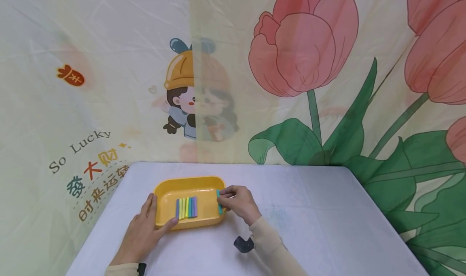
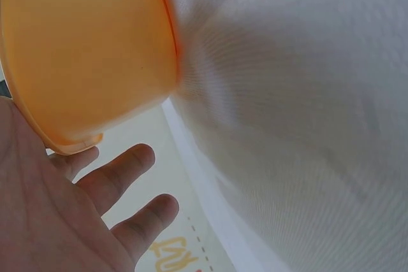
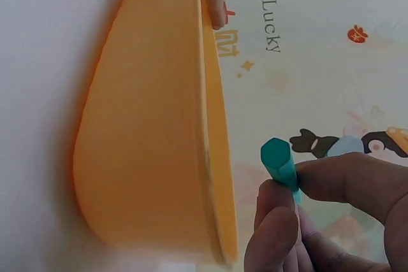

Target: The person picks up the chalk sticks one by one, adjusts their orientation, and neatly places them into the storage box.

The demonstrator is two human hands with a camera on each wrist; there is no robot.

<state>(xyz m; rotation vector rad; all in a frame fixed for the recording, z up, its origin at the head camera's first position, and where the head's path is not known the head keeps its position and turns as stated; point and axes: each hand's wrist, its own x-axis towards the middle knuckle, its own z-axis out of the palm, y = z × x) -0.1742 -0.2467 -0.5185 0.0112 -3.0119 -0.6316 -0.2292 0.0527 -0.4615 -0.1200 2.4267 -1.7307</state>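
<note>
A yellow-orange tray [image 1: 167, 187] stands on the table. Inside it a row of several coloured sticks [image 1: 187, 208], in blue, yellow, teal and purple, lies side by side. My right hand [image 1: 240, 205] pinches a teal hexagonal stick [image 3: 278, 159] between thumb and fingers, above the tray's right edge. In the right wrist view the stick is seen end-on, apart from the tray wall [image 3: 146, 119]. At the tray's near left corner, my left hand [image 1: 142, 227] holds the rim, its thumb over the front edge. Its other fingers [image 2: 118, 179] reach out along the left side.
A white cloth covers the table [image 1: 309, 219]. Behind it hangs a printed curtain [image 1: 218, 9] with tulips and a cartoon figure. A black piece [image 1: 243, 244] sits at the right wrist.
</note>
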